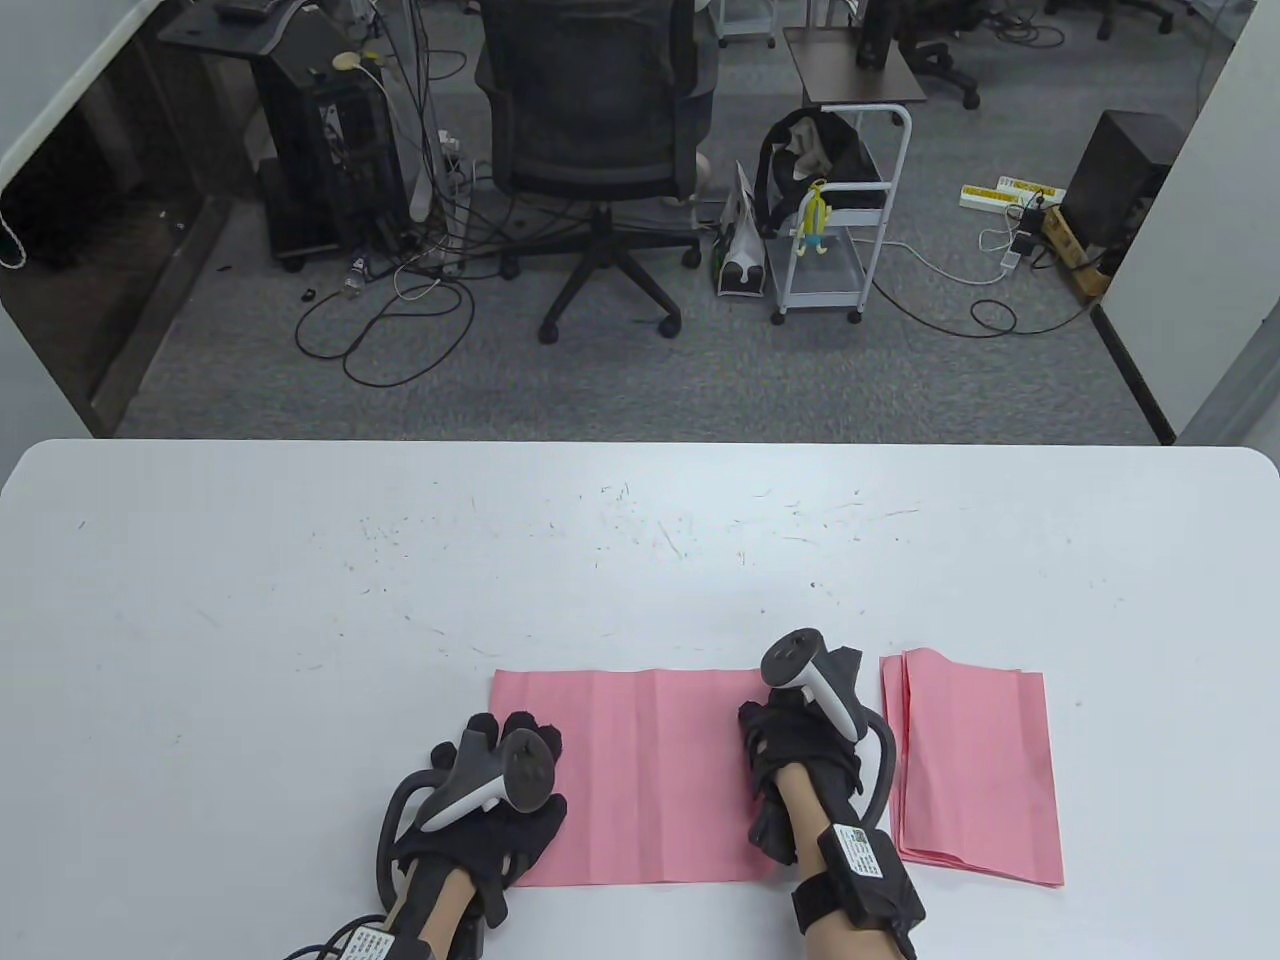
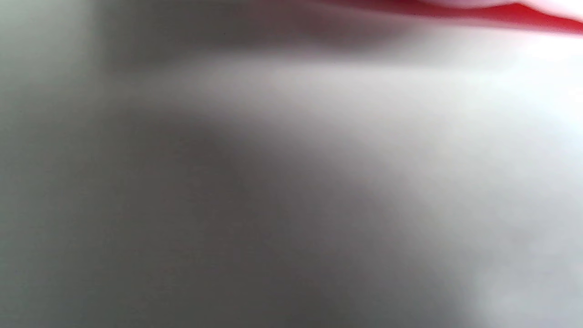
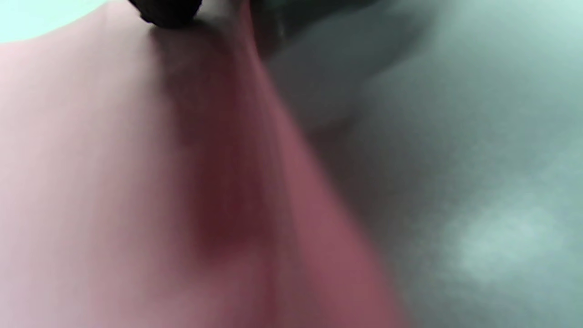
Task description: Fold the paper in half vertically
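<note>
Table view: pink paper [image 1: 650,780] lies flat between both hands, fingers' grip unclear.

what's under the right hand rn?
The right hand sits over the right edge of the pink sheet lying flat on the white table. The glove covers that edge, so the grip is hidden. The right wrist view shows pink paper close up, too blurred to tell.

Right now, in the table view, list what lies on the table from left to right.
left hand resting on the sheet's left edge → pink paper sheet lying flat → right hand at the sheet's right edge → stack of pink papers, apart from the sheet, all on the white table.
</note>
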### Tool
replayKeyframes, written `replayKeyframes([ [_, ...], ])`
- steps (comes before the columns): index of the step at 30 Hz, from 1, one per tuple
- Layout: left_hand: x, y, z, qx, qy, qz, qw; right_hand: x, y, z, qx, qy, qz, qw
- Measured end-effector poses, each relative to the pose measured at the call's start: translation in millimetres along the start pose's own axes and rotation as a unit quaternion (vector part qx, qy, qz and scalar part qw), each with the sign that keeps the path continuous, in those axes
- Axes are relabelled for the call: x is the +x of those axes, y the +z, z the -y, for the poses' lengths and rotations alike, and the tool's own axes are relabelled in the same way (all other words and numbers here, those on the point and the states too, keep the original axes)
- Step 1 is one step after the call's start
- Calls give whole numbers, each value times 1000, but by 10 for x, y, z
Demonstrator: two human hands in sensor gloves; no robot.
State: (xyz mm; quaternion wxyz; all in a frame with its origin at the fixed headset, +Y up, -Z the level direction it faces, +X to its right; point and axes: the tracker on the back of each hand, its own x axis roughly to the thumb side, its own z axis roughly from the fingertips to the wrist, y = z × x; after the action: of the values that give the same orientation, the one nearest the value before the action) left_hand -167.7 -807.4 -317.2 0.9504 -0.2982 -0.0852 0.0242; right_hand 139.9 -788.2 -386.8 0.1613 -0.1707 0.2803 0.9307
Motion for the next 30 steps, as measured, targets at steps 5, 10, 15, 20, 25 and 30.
replayKeyframes([
  [5, -2, 6, -6, -1, 0, 0, 1000, 23, 26, -35, -27, 12, 6, 1000],
  [10, -3, 6, -5, 0, 0, 0, 1000, -75, -17, 13, 32, -74, 36, 996],
  [15, -4, 5, -5, -1, 3, 1, 1000, -298, -24, 172, 131, -273, 119, 946],
  [20, -7, 5, -4, -2, 4, 1, 1000, -329, 96, 210, 197, -334, 195, 901],
  [25, -10, 4, -3, -2, 5, 2, 1000, -204, 271, 168, 231, -376, 274, 854],
  [30, -12, 3, -3, -2, 5, 2, 1000, 71, 544, 104, 223, -350, 340, 844],
])
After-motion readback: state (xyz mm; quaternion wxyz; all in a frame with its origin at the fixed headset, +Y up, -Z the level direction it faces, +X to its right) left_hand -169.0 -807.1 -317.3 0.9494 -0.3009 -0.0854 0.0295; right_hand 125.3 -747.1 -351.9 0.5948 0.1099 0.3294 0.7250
